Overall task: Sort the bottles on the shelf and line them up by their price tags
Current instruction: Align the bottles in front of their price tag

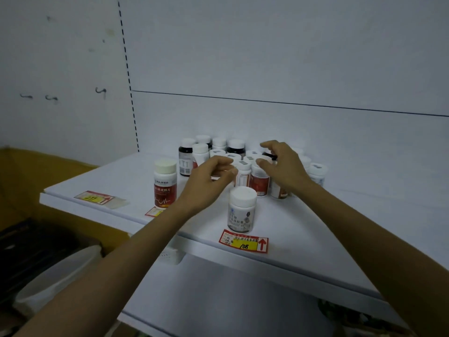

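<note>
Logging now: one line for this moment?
left hand, right hand: over bottle cluster, grips unclear | red-label bottle, white bottle: upright behind price tags

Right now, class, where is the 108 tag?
Head view, centre: the 108 tag lies at the shelf front, just before the white bottle, right of the red bottle.

Shelf [340, 215] w/ bottle cluster [218, 152] at back, 2 bottles [242, 210] up front, 3 price tags [243, 241] near edge.

Head view looks down (close) over shelf [328, 227].
</note>
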Demonstrator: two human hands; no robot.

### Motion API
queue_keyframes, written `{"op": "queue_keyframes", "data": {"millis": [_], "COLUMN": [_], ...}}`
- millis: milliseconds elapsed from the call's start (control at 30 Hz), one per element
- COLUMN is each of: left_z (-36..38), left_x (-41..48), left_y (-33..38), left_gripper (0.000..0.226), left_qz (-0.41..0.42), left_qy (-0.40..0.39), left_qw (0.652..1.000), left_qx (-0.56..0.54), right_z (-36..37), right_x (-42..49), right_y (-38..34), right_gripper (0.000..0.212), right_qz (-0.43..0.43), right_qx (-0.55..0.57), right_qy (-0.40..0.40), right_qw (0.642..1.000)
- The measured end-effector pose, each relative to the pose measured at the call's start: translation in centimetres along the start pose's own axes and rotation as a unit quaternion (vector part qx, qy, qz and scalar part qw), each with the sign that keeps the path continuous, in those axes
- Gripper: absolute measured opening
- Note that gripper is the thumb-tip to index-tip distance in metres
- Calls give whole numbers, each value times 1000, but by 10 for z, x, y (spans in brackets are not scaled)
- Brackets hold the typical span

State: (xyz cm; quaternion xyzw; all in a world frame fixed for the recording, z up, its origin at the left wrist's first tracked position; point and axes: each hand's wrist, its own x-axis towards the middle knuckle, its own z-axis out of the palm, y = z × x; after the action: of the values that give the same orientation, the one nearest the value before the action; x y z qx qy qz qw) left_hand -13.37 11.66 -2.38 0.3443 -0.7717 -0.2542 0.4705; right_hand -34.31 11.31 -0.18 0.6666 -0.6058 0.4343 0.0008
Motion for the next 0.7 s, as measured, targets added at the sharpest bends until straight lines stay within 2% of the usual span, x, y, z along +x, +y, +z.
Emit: {"op": "queue_keyframes", "data": {"millis": [133,300,567,633,700], "left_z": [-3,1,5,4,1], "left_x": [26,45,56,56,53], "left_y": [-11,-19,-5,4,17], "left_gripper": [24,21,24,30,34], "left_qz": [-10,-5,-7,-16,-49], "left_qy": [-50,-82,-55,-44,-44], "left_qw": [999,996,998,997,987], "left_qx": [-2,-39,-39,-68,-144], "right_z": [20,26,-22,-37,-51], "right_x": [24,31,38,39,38], "right_y": [14,20,-10,-27,-45], "right_gripper": [53,35,28,30,32], "right_qz": [33,40,50,36,14], "right_qx": [-131,-137,50,131,232], "right_qy": [-75,-54,-22,-30,-42], "right_qw": [988,988,997,990,972]}}
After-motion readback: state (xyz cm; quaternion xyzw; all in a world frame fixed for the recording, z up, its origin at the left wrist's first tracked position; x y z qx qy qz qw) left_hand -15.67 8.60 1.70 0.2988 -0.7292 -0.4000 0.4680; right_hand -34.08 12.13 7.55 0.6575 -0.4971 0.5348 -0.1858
